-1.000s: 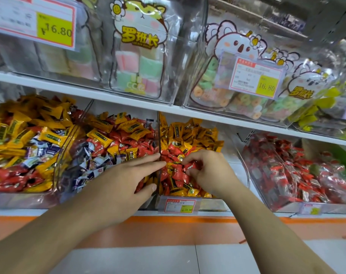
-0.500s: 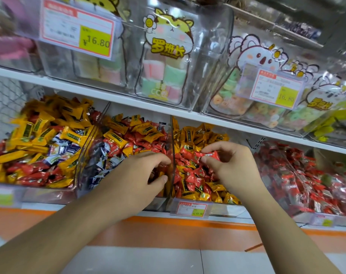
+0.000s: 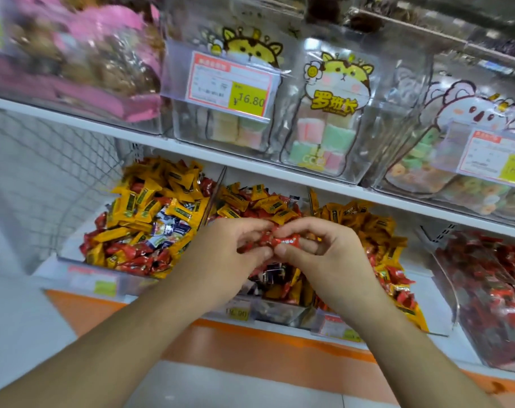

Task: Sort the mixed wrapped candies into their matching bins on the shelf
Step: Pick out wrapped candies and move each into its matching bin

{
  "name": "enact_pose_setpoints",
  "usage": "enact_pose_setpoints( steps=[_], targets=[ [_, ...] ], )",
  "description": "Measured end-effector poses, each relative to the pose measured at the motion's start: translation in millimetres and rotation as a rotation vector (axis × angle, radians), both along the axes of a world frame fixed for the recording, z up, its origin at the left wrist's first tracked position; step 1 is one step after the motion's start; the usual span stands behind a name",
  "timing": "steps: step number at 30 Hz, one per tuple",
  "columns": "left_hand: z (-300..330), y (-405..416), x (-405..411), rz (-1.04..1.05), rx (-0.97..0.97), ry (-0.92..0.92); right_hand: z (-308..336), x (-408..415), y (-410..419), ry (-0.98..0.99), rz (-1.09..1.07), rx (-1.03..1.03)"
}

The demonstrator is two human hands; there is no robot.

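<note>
Price tag (image 3: 232,84) "¥16.80" above candy-holding hands (image 3: 279,251)

Both hands meet above the clear plastic candy bins (image 3: 212,201): the left hand (image 3: 221,260) and the right hand (image 3: 329,260) pinch small red wrapped candies (image 3: 285,240) between their fingertips.

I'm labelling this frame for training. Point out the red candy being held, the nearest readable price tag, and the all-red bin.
red candy (image 3: 287,240), head view, wrapper's middle
price tag (image 3: 232,89), head view, tag's centre
red bin (image 3: 485,278), head view, clear front wall
</note>
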State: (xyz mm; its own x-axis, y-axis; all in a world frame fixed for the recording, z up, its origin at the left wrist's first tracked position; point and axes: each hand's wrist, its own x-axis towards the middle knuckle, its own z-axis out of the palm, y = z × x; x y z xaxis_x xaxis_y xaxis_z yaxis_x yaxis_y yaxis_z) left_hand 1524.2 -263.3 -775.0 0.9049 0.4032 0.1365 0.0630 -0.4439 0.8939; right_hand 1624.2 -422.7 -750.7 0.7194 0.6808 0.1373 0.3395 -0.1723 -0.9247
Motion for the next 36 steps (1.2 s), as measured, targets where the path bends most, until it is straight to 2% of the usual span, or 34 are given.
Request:
enact_pose_setpoints(
  steps=[6,10,15,18,24,31,36],
  targets=[
    [9,54,-30,0.221,0.191,0.079,-8,-20,44,-0.266,-0.104,-0.168],
    [8,100,-45,0.378,0.308,0.172,-5,-26,77,-0.280,-0.054,-0.139],
    [2,123,-56,0.417,0.387,0.322,-6,-30,115,-0.312,0.065,-0.187],
    [6,116,-53,0.405,0.410,0.309,-7,-30,106,-0.323,0.077,-0.251],
    [16,72,-30,0.213,0.467,0.171,-5,-10,41,-0.458,-0.033,-0.338],
    [-1,5,4,-0.136,0.481,0.114,-5,58,-46,-0.469,-0.354,-0.465],
    [-15,-36,23,-0.282,0.432,0.097,-30,85,-64,-0.465,-0.210,-0.653]
  ],
)
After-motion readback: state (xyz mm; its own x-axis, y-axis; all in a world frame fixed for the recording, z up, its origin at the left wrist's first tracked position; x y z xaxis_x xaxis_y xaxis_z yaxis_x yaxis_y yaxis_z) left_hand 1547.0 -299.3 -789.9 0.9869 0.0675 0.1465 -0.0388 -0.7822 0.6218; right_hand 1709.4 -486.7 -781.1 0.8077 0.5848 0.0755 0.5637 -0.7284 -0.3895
